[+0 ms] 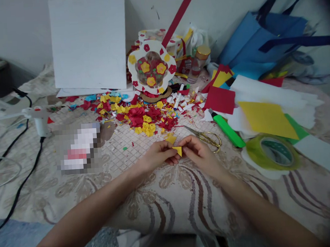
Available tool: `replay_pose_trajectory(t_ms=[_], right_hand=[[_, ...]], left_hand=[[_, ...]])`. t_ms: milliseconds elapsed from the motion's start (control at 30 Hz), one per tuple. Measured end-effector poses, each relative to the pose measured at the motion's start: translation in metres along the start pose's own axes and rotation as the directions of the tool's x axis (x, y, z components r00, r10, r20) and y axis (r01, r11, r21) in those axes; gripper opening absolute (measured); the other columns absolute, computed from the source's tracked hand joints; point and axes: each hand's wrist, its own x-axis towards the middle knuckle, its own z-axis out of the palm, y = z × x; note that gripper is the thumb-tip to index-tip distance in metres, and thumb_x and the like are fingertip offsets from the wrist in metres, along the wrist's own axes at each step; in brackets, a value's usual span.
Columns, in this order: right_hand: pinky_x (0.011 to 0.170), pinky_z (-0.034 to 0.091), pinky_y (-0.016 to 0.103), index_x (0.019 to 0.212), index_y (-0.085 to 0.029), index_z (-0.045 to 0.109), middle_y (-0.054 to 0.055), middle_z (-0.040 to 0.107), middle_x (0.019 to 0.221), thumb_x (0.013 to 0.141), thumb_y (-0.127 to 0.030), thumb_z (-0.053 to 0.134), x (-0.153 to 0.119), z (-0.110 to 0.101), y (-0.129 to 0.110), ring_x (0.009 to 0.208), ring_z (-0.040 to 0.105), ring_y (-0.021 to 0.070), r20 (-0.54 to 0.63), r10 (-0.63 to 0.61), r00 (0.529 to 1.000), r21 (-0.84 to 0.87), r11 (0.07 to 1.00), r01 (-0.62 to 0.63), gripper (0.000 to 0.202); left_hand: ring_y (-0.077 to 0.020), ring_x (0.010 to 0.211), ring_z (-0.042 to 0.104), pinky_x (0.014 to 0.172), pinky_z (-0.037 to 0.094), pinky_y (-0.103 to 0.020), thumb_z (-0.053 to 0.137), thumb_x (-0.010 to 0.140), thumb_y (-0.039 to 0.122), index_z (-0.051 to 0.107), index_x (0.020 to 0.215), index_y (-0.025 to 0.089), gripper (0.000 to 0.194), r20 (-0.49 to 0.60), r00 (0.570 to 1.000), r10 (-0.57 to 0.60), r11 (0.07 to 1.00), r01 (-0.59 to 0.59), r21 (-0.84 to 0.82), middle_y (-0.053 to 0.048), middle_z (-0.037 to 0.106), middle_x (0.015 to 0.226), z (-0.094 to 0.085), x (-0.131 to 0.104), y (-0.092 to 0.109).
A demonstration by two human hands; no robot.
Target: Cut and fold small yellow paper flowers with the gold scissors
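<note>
A small piece of folded yellow paper [178, 151] is held up between my two hands, just above the patterned tablecloth [170, 209]. My left hand [162, 152] pinches it from the left with thumb and fingers. On its right side, my right hand [194, 150] has thumb and forefinger closed at the paper's edge. Another yellow paper piece [170, 138] lies right behind my fingers. Gold-handled scissors [210, 140] rest beyond my right hand, their blades pointing away to the left. Red paper flowers [138, 116] and yellow paper flowers [148, 128] are heaped farther back.
A decorated flower-shaped piece [152, 68] stands at the back beside a white board [89, 42]. To the right are a green cutter [228, 130], clear tape [273, 152], and yellow paper sheets [267, 119]. A glue gun [40, 121], its cable and a blurred-out phone [81, 147] lie left.
</note>
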Motion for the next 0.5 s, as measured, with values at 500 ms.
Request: replay_pose_trajectory(t_ms=[500], right_hand=[[0.076, 0.047, 0.033, 0.086, -0.022, 0.058, 0.004, 0.061, 0.088, 0.085, -0.019, 0.052, -0.0008, -0.0029, -0.0029, 0.084, 0.059, 0.0182, -0.006, -0.149, 0.989, -0.182, 0.973, 0.145, 0.007]], left_hand=[[-0.0082, 0.057, 0.06, 0.056, 0.046, -0.02, 0.061, 0.076, 0.021, 0.059, 0.075, 0.011, 0.009, 0.022, 1.0, 0.02, 1.0, -0.019, -0.018, -0.002, 0.066, 0.069, -0.0014, -0.0004, 0.0002]])
